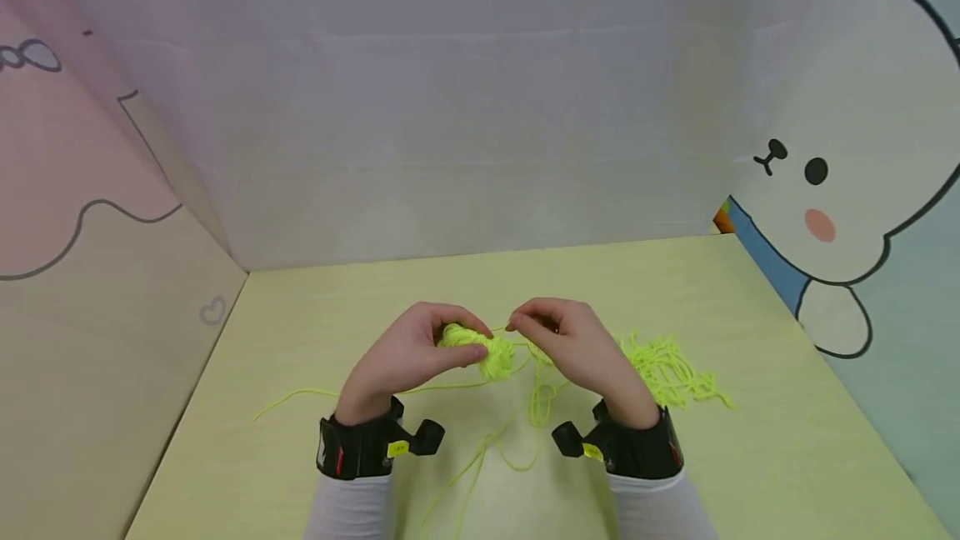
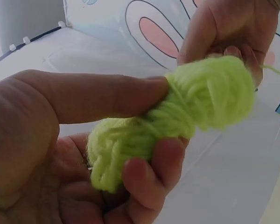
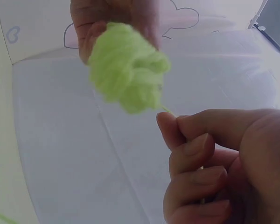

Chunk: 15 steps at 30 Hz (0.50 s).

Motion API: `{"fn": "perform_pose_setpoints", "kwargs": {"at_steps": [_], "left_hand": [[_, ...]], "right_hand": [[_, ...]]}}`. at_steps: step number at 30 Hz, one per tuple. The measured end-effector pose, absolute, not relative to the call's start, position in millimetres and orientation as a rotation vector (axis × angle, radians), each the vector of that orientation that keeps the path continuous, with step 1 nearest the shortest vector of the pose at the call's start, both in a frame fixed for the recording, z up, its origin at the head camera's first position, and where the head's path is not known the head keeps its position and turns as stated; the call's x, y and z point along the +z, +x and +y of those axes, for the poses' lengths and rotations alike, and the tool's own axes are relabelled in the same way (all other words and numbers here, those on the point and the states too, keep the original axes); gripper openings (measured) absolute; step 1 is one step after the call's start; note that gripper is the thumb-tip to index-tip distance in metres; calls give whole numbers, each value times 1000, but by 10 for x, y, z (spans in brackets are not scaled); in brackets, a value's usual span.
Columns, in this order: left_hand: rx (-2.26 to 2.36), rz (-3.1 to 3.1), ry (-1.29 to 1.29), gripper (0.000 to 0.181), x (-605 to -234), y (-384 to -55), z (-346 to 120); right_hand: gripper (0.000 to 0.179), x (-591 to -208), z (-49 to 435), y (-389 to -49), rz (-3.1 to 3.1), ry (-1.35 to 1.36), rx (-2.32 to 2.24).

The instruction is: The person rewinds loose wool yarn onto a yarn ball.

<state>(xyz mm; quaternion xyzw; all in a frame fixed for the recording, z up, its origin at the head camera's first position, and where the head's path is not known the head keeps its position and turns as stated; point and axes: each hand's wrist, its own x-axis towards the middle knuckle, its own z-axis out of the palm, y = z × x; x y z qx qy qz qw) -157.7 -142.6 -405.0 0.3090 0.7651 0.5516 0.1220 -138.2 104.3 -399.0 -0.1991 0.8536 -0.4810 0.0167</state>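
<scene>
- The yarn bundle (image 2: 177,109) is in the air above the counter (image 1: 315,315), in front of the person. It is bright yellow-green, with turns of yarn wrapped across its narrower middle.
- I judge that it is very light and soft and will squeeze easily. It should not be slippery, and it can hardly break, but its turns may loosen or tangle.
- The good place to hold it is probably this wrapped middle, with gentle pressure.
- The left hand (image 1: 416,352) grips it there: the thumb lies on top and curled fingers support from below, apart only by the bundle's thickness.
- A thin strand (image 3: 169,111) runs from the bundle to the right hand (image 1: 573,344). This hand pinches it between thumb and forefinger, quite closed, while the other fingers are curled in.
- The strand seems weak against hard pulling, so I would hold it near the bundle.
- A loose yarn pile (image 1: 667,369) lies on the counter beside the right forearm, and loose yarn ends (image 1: 480,457) lie between the forearms.
</scene>
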Motion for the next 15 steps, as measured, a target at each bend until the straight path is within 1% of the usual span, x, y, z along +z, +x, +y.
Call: {"fn": "perform_pose_setpoints", "kwargs": {"at_steps": [7,11,15], "left_hand": [[1460,2568,789,11,-4126,-1600,-1430],[1522,2663,689,12,-4157,-1625,-1427],[1674,2679,587,10,-4153,-1631,-1417]], "right_hand": [[17,-3896,989,-1261,2766,-636,-1474],[17,-3868,921,-1198,2772,-700,-1486],[14,-3882,839,-1145,2750,-751,-1472]]}}
